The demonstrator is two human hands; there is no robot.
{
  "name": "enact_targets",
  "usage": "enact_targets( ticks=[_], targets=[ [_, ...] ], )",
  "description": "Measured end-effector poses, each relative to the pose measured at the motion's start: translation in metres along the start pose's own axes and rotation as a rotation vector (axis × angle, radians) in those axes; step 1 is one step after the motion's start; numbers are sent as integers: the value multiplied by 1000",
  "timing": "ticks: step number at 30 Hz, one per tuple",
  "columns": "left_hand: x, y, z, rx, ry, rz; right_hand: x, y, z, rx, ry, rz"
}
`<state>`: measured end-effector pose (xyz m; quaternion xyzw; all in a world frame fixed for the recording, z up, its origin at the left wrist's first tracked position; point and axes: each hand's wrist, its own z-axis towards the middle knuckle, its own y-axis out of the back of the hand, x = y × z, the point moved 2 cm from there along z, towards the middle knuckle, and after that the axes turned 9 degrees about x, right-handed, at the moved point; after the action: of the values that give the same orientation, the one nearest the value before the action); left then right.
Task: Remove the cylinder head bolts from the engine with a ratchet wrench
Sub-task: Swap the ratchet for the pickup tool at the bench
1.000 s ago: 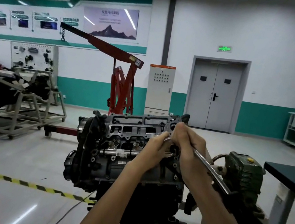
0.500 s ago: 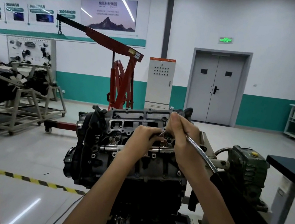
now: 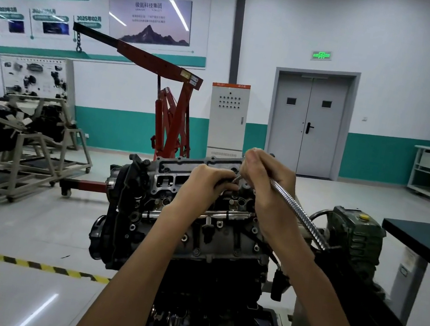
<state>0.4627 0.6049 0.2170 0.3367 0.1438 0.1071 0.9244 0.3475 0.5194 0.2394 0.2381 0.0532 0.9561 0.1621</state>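
The right hand (image 3: pixel 264 183) is curling its fingers round a flexible metal shaft (image 3: pixel 294 208), which is trailing toward 4 o'clock. At its 9 o'clock the left hand (image 3: pixel 205 181) is pinching the shaft's tip with bent fingers (any bolt there is hidden), both hovering over the top of the engine (image 3: pixel 195 234), mid-frame.

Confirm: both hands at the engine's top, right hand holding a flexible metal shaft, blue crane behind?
No: the crane is red, not blue, per the head view. Left hand and right hand are at the top of the engine, the right holding the flexible metal shaft.
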Motion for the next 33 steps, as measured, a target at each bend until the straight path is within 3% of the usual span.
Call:
enact_targets(
  ticks=[5,10,15,19,26,30,33],
  targets=[
    [-15,8,3,-25,-107,-32,-4,0,1,-25,-72,6],
    [-18,8,-1,-149,-137,-121,3,-3,-1,-31,2,-24],
    [17,-26,-16,-45,304,-155,7,2,-7,-75,33,-7],
    [35,-53,-17,-76,584,-317,13,4,-10,-81,93,21],
    [45,-71,-9,-146,594,-324,22,17,-14,-87,159,92],
    [45,-73,-1,-226,542,-225,27,20,-16,-93,187,11],
    [59,-61,0,-273,702,-290,38,26,-20,-68,323,-42]
  ],
)
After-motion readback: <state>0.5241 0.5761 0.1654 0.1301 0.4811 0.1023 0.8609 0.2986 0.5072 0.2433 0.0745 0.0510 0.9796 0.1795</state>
